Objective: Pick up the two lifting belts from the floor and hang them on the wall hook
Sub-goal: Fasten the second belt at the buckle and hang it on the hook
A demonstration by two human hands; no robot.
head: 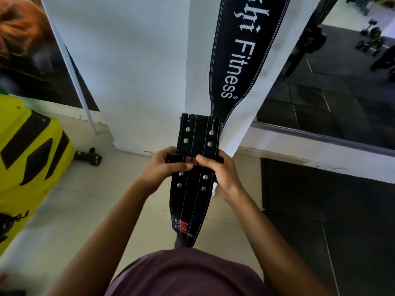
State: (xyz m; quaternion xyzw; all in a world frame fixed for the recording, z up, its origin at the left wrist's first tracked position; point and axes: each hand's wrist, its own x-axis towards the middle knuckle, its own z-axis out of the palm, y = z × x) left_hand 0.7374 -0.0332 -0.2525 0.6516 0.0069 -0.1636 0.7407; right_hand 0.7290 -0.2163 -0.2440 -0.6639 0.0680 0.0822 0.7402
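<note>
Hanging flat against a white pillar (pixel 132 71) at twelve o'clock is a black lifting belt printed "Fitness" (pixel 239 60), its narrow end dropping toward the middle of the view. Just below it, a second black belt with red lettering (pixel 188 201) is held upright in front of the pillar, studded with metal rivets and stitched in white lines; its wide lower end reaches down toward the person's purple shirt (pixel 188 274). The left hand (pixel 164 167) grips this belt's left edge, thumb pressed across the front near a small red tab. The right hand (pixel 220 171) clasps the right edge, fingers wrapped behind and thumb on the front, meeting the left thumb. Pale beige tile floor (pixel 70 210) spreads from six to nine o'clock. A bright yellow-and-black object (pixel 27 150) sits at nine o'clock. Dark rubber gym flooring (pixel 320 210) lies at three o'clock, and dumbbells (pixel 369 37) rest at two o'clock.
</note>
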